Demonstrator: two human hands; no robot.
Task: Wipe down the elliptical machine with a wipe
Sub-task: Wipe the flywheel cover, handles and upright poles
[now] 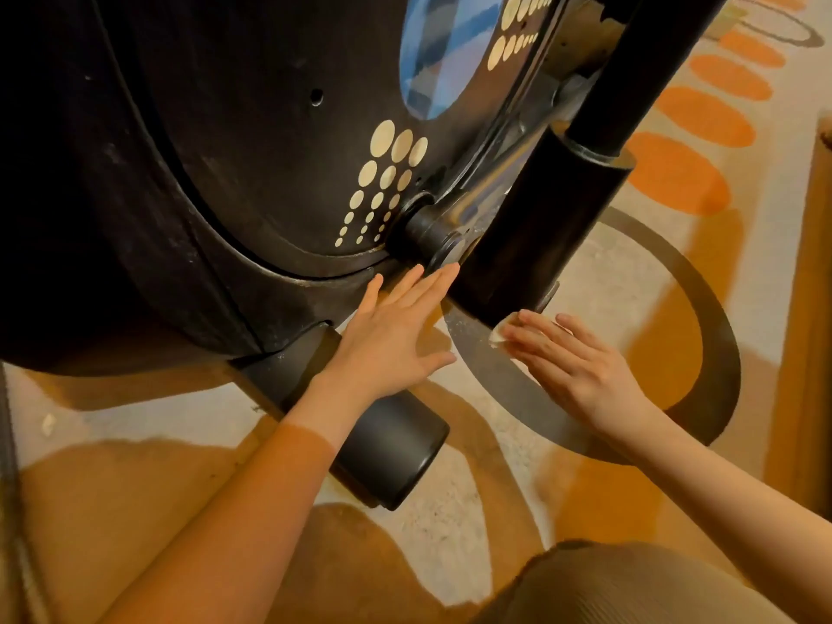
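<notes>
I braced my flat left hand (396, 328) against the elliptical (216, 164) near its crank (430, 238), steadying myself, while my right hand (572, 367), fingers extended, pressed the wipe (499, 334) under the black tube (531, 227), likely to reach its underside.

Black elliptical machine (234, 141) housing with rows of cream dots shrinking in size and a blurred blue oval patch (443, 51). Carpet (486, 502) is beige with orange ovals, amber swirls and a dark grey ring. White wipe (499, 334).
</notes>
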